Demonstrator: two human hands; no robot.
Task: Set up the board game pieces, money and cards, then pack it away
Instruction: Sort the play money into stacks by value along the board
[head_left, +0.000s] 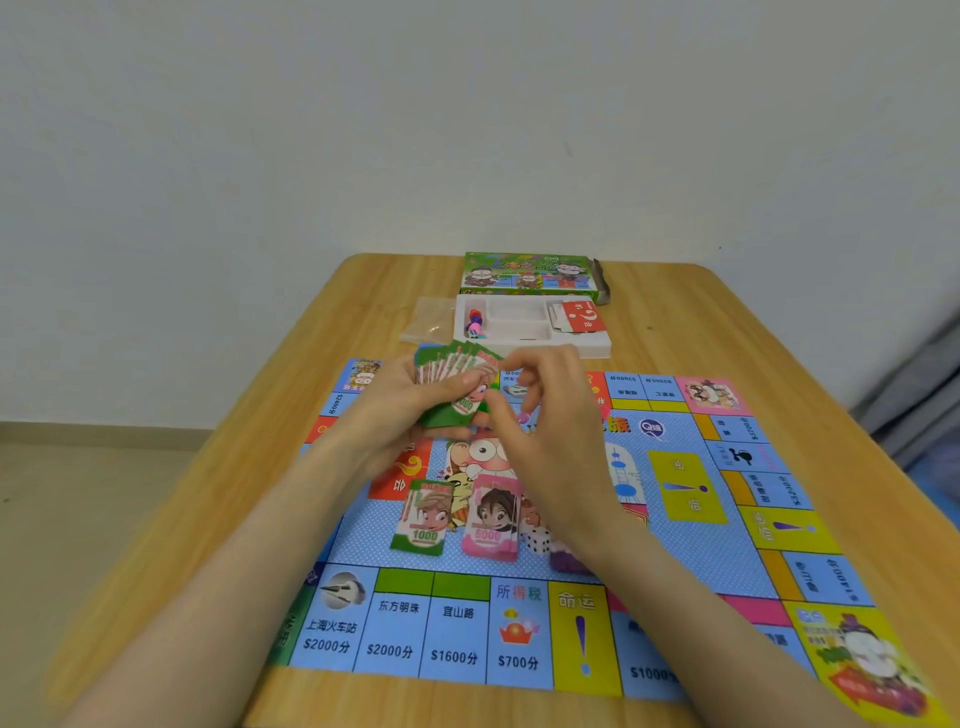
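Blue paper game board is lying nearest; at twelve o'clock, left grip is holding probably flimsy green banknotes; right grip is pinching one's edge.

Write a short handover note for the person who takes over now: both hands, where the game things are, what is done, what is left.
Left hand holds a fan of green 1000 notes; right hand pinches its front note.
On the game board lie a green 1000 pile and a pink 5000 pile; a purple pile is half hidden by the right arm.
Pawns and dice and the red question-mark cards sit in the white tray, before the game box.
Done: board laid out, some money sorted. Left: remaining money, pawns, cards, then packing away.
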